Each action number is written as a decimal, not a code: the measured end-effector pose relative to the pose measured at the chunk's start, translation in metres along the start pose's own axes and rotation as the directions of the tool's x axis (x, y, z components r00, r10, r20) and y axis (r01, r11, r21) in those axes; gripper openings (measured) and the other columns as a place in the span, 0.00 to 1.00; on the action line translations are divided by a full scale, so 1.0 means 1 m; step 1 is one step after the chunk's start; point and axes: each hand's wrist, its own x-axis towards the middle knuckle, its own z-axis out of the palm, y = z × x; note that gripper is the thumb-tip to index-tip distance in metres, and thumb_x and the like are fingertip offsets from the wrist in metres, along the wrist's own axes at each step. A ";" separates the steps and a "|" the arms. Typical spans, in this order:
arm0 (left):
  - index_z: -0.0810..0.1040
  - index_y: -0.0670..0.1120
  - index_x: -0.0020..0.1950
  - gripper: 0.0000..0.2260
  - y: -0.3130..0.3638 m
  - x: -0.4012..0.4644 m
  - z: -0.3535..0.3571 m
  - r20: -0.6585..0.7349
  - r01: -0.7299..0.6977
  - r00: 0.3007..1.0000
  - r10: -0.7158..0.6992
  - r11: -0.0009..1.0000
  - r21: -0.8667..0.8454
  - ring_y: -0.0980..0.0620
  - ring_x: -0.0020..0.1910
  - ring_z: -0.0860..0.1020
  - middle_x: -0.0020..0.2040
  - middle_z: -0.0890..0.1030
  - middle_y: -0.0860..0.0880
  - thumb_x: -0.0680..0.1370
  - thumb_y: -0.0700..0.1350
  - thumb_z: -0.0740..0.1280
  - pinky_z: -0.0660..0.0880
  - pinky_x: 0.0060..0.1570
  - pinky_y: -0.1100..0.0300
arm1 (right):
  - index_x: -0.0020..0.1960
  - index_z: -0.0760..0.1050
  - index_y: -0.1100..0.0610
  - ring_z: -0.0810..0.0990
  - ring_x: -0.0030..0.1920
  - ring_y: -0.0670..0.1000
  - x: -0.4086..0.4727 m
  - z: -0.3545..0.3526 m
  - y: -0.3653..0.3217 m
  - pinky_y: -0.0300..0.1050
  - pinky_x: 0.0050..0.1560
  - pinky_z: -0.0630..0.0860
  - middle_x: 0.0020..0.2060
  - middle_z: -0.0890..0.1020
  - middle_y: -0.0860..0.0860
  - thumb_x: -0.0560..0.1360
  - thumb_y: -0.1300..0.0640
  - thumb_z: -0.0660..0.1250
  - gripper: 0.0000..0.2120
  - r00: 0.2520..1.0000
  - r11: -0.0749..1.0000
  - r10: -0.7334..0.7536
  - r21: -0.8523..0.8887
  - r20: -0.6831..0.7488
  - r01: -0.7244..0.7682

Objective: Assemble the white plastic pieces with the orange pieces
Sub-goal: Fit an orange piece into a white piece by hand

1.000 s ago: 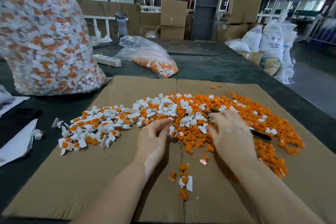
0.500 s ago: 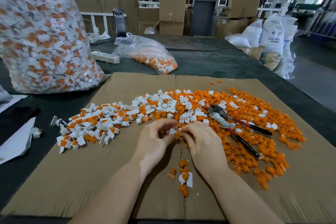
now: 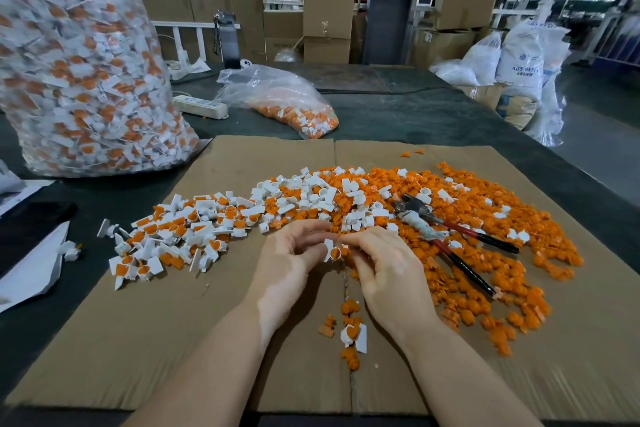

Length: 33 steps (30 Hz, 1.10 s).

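Behind the bench (image 3: 398,114) I see a warehouse with stacked cartons and white sacks, but my work lies on the cardboard sheet (image 3: 173,340) that keeps the small parts from sliding on the dark cloth. At far left stands the big clear bag (image 3: 79,62), full of what look like finished pieces. Next comes the pile of assembled pieces (image 3: 180,236), which I keep on the left so that they do not mix with the loose ones. My left hand (image 3: 287,263) pinches a white plastic piece (image 3: 330,250) near the middle of the sheet, with the opening turned to the other hand. My right hand (image 3: 388,270) has its fingers curled at the same piece; I judge it presses an orange piece in, but the insert is mostly hidden. On the right are the loose orange pieces (image 3: 485,270), near for quick taking, and the pliers (image 3: 450,239) rest on them, untouched.
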 end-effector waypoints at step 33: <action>0.80 0.48 0.60 0.13 -0.005 0.041 -0.027 0.014 -0.191 0.940 0.340 0.493 0.849 0.50 0.56 0.71 0.56 0.80 0.50 0.79 0.39 0.61 0.61 0.57 0.61 | 0.43 0.81 0.61 0.79 0.42 0.52 0.001 0.002 0.004 0.44 0.45 0.77 0.38 0.81 0.52 0.69 0.69 0.71 0.06 0.995 0.988 0.095 -0.116 -0.040 -0.099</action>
